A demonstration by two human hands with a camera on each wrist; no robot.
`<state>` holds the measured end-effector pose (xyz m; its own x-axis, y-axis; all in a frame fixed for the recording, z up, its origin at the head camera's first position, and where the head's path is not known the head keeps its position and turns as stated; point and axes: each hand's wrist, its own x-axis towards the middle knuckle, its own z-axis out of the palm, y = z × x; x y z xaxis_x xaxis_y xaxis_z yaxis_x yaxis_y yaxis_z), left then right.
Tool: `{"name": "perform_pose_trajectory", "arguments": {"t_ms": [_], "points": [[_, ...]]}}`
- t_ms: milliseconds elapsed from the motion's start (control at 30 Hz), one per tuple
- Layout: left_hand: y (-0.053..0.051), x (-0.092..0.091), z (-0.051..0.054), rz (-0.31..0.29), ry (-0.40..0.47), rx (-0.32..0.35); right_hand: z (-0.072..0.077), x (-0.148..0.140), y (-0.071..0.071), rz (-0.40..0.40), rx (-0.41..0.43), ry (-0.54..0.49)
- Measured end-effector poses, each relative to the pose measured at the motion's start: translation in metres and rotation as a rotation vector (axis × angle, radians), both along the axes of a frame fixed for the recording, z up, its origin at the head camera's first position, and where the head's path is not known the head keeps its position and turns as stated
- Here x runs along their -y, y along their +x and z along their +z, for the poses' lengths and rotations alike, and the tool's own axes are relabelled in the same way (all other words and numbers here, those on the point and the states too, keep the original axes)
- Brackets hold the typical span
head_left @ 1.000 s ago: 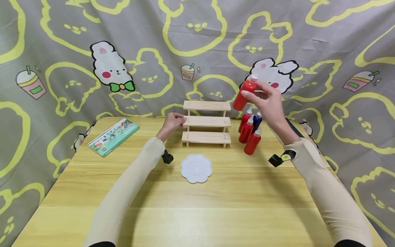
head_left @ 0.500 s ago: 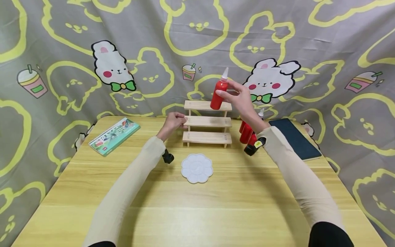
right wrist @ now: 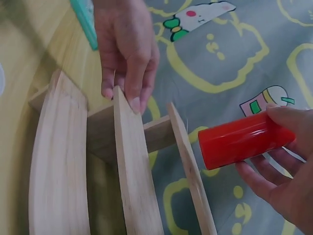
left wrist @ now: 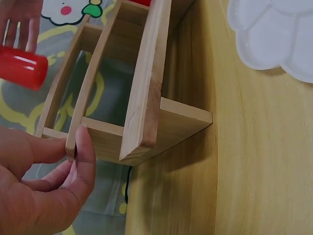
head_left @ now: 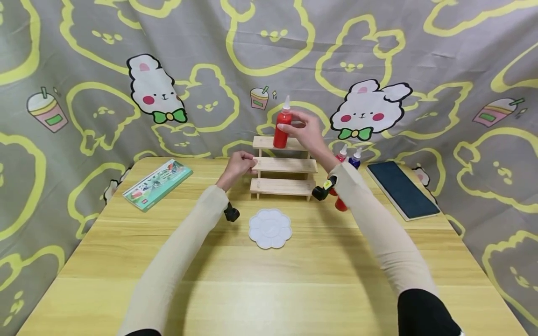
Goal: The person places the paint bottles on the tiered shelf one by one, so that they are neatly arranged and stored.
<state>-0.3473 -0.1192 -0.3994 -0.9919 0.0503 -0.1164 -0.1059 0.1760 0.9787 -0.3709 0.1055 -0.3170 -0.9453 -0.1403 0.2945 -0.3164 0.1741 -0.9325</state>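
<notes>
My right hand grips a red squeeze bottle with a white pointed nozzle, held nearly upright at the top step of a small three-tier wooden stand. In the right wrist view the bottle appears just off the top shelf's edge, apart from it. The left hand pinches the left end of the stand's middle shelf between thumb and fingers, seen closely in the left wrist view, where the hand holds the board's end. More bottles stand right of the stand: a blue one and red ones, partly hidden behind my right forearm.
A white flower-shaped palette lies on the wooden table in front of the stand. A green boxed set or book lies at the left, a dark-covered book at the right. A patterned curtain hangs close behind the stand.
My right hand has carried the red bottle leftward from above the other bottles to the stand's top step, and turned it more upright. The left hand keeps its pinch on the shelf.
</notes>
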Motion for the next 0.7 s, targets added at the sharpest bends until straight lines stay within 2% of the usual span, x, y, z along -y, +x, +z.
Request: {"name": "perform_pose_trajectory", "arguments": {"t_ms": [333, 533, 700], "points": [[0.002, 0.003, 0.001, 0.013, -0.005, -0.010, -0.020, 0.025, -0.018, -0.079, -0.124, 0.030], [0.000, 0.001, 0.001, 0.002, -0.020, -0.026, -0.029, 0.031, -0.025, -0.071, -0.197, 0.040], [0.001, 0.000, -0.002, 0.007, -0.017, -0.031, -0.035, 0.030, -0.027, -0.058, -0.196, 0.050]]}}
